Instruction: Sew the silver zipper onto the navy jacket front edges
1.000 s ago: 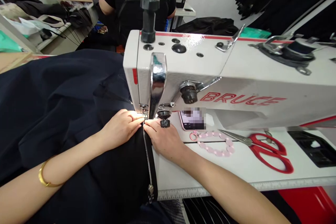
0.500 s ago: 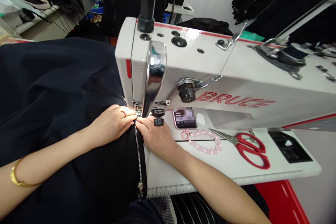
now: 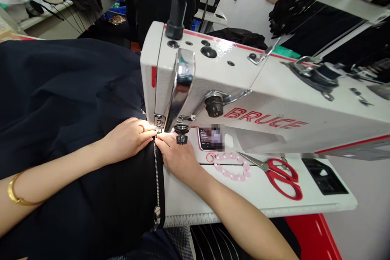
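A dark navy garment (image 3: 70, 85) lies under the needle end of a white sewing machine (image 3: 195, 77). A metal-toothed zipper (image 3: 157, 178) on black tape runs along its right edge, up to the presser foot (image 3: 159, 130). My left hand (image 3: 129, 138) rests to the left of the zipper, its fingers pressed together on the cloth close to the foot. On the zipper's right, my right hand (image 3: 179, 158) pinches the tape's edge just in front of the foot. The fingertips of both hands nearly meet. A zipper slider (image 3: 157, 215) hangs near the table's front edge.
On the machine bed, right of my right hand, are a phone (image 3: 210, 138), a pink beaded strap (image 3: 233, 166) and red-handled scissors (image 3: 283, 176). A ruler strip (image 3: 191, 219) lines the front edge. A person in dark clothes (image 3: 161, 4) is behind the machine.
The view has shifted slightly, so the machine's right side and the scissors appear farther left. Both hands keep their places by the presser foot. The zipper slider seems slightly closer to it.
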A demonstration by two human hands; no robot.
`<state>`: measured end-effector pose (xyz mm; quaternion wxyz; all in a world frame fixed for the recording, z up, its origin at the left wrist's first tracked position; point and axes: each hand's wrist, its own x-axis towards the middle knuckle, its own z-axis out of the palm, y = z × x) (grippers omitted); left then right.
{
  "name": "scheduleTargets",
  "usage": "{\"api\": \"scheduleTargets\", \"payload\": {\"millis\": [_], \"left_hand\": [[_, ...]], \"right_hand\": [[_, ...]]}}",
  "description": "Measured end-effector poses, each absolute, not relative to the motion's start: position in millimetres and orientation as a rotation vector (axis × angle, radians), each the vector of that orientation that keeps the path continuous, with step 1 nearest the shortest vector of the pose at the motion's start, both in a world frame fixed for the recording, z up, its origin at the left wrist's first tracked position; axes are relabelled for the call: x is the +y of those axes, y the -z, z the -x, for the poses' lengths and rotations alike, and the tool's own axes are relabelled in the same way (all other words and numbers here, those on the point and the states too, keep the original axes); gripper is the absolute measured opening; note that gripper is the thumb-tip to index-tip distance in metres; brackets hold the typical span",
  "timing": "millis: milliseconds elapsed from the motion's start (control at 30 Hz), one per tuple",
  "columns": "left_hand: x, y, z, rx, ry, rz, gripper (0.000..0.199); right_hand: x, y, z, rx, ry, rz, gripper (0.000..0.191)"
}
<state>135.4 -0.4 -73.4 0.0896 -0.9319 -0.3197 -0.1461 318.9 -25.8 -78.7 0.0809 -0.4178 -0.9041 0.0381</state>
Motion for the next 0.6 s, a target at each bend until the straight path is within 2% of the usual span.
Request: {"api": "scheduleTargets", "payload": {"millis": [333,467,600], "left_hand": [[-4,76,-135,-0.896,0.465,2.768,0.030],[-4,77,-134,-0.915,0.502,2.766,0.029],[0,75,-135,-0.966,0.475,2.800,0.026]], "right_hand": [[-28,78,-321,-2.617,-0.136,1.234,0.026],[-18,82,-332,-2.414,-0.451,1.283,0.023],[1,95,-344,-2.153,-0.600,1.485,0.037]]}}
